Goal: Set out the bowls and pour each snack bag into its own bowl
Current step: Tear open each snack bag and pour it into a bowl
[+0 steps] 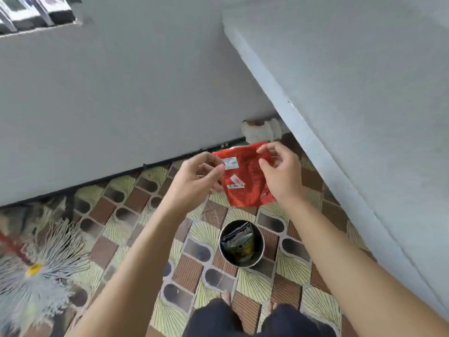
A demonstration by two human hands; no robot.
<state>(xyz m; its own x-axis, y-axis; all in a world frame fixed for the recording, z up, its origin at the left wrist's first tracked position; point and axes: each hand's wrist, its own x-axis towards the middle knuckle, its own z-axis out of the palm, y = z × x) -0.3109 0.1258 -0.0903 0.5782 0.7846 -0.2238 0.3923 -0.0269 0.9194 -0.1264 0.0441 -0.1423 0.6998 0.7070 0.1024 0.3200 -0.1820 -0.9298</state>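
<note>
a person stands on a patterned tiled floor (136, 229) between a grey wall (121, 93) on the far left and a grey slab (352, 81) slanting down the right; only the forearms, dark shorts and toes show. largest to smallest, the relevant things follow.

red snack bag (245, 181): held in the air in front of the person, above and just beyond the metal bin, well clear of the floor. it hangs roughly flat, face toward the camera, its long axis running from the far upper edge to the near lower edge, tilted slightly to the right. the printed labels read upside down, so the bag probably hangs inverted, though which end is open cannot be told. it looks thin, crinkled and limp, and is judged light, soft and somewhat slippery; it appears flat, hence probably empty or nearly so. the best hold is a pinch at the upper corners or along the sealed edge, where the film is stiffest.

metal bin (241, 243): a round container on the floor near the feet, holding a dark and green wrapper (240, 244) standing on edge. no bowls are visible.

left hand (194, 177): fingers curled, thumb and forefinger pinched at the bag's left upper edge by the white label.

right hand (281, 170): thumb and fingers closed on the bag's right upper corner; the remaining fingers are loosely bent.
</note>
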